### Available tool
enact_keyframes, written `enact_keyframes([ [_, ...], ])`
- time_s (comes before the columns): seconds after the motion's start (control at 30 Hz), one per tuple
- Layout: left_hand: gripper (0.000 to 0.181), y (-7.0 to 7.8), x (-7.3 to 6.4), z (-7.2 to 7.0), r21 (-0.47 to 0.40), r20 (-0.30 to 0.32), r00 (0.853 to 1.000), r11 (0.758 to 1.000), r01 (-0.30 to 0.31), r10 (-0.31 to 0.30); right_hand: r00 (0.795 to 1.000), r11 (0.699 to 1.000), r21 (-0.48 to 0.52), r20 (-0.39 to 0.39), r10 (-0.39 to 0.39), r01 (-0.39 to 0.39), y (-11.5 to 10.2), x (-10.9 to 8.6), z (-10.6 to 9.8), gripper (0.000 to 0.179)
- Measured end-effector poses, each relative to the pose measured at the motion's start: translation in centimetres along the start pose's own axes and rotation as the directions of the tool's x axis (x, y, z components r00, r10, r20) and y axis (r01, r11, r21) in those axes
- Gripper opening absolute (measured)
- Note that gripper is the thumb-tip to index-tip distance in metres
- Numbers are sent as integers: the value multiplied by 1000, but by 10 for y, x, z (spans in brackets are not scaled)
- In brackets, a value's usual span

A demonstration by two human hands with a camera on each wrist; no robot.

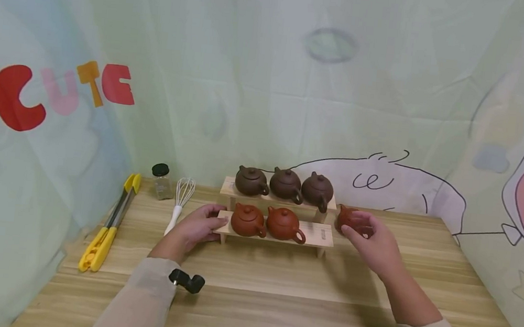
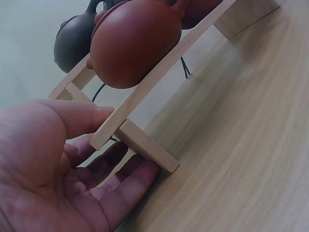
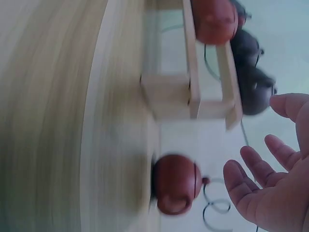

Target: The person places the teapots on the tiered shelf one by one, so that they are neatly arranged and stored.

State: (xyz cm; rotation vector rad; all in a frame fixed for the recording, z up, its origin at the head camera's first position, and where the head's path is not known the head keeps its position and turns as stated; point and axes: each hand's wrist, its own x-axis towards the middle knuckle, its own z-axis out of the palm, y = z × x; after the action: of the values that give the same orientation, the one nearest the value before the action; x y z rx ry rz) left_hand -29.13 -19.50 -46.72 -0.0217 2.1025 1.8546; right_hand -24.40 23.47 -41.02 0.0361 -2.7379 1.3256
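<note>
My left hand (image 1: 196,224) grips the left end of a two-tier wooden stand (image 1: 315,235), thumb on top of the lower shelf and fingers beneath, beside the leg (image 2: 148,146). On that shelf sit two reddish-brown teapots, one on the left (image 1: 247,221) and one in the middle (image 1: 284,224). The upper shelf bears three dark brown teapots (image 1: 285,185). A third reddish-brown teapot (image 3: 175,183) stands on the table to the right of the stand. Over it hovers my right hand (image 1: 377,245), fingers spread and apart from the teapot in the right wrist view.
Left of the stand lie a white-handled whisk (image 1: 180,203) and yellow-and-black tongs (image 1: 109,225). A small glass jar with a black lid (image 1: 162,181) stands at the back left. A printed curtain (image 1: 258,105) hangs behind the wooden table (image 1: 271,312).
</note>
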Motion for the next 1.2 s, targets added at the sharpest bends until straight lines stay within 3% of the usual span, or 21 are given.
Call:
enact_keyframes([
  [0.17, 56, 0, -1, 0, -3, 2, 1000, 1000, 3, -3, 998, 998, -15, -3, 56, -56, 19, 13, -12, 65],
  [0.4, 56, 0, -1, -1, -6, 4, 1000, 1000, -1, 1, 989, 989, -52, 45, 139, -137, 37, 35, -14, 81],
  [0.83, 55, -1, -1, -1, -2, -3, 1000, 1000, -4, 4, 988, 982, -164, 107, 110, -92, 58, 73, -1, 88],
  [1.03, 55, 0, -2, 1, -3, -1, 1000, 1000, -4, 4, 983, 979, -154, 102, 152, -135, 60, 78, 2, 86],
  [1.2, 55, 1, -2, 0, 0, -3, 1000, 1000, -1, 1, 986, 981, -149, 93, 139, -124, 61, 74, 1, 85],
])
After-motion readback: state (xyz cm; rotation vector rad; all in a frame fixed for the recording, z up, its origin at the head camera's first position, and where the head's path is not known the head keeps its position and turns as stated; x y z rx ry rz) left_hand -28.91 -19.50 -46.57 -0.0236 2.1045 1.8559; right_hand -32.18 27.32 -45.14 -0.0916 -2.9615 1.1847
